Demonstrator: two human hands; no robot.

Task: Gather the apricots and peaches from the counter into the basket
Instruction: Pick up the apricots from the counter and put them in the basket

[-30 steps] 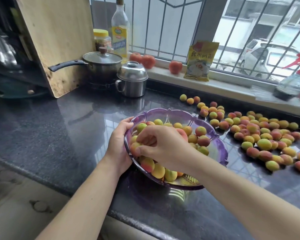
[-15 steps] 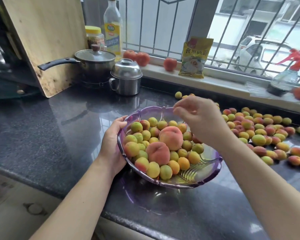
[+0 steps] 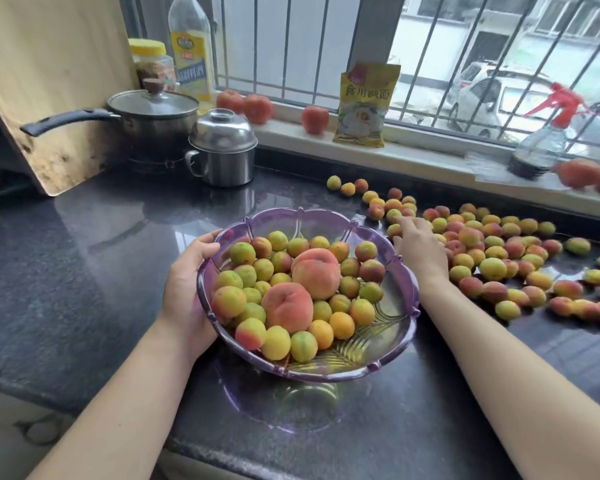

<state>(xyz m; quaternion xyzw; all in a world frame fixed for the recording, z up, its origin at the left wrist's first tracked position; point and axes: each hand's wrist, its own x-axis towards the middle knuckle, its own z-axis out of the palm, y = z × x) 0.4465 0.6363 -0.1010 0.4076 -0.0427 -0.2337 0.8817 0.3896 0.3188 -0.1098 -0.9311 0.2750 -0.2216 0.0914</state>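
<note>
The left hand [image 3: 187, 289] is gripping the near-left rim of the purple basket [image 3: 400, 282], which is tilting off the counter [image 3: 84, 271] with apricots and two peaches [image 3: 291, 289] pooling toward that hand. The right hand [image 3: 418, 247] is reaching with loosely spread fingers onto the scattered apricots [image 3: 499, 258] just beyond the basket's far-right rim; whether it is holding one yet I cannot tell.

Tilting further is risking fruit spilling over the low rim (the load is heavy). Sweeping carelessly could be sending apricots rolling. Open room is lying left of the left hand; the counter edge is running close beneath both forearms.
</note>
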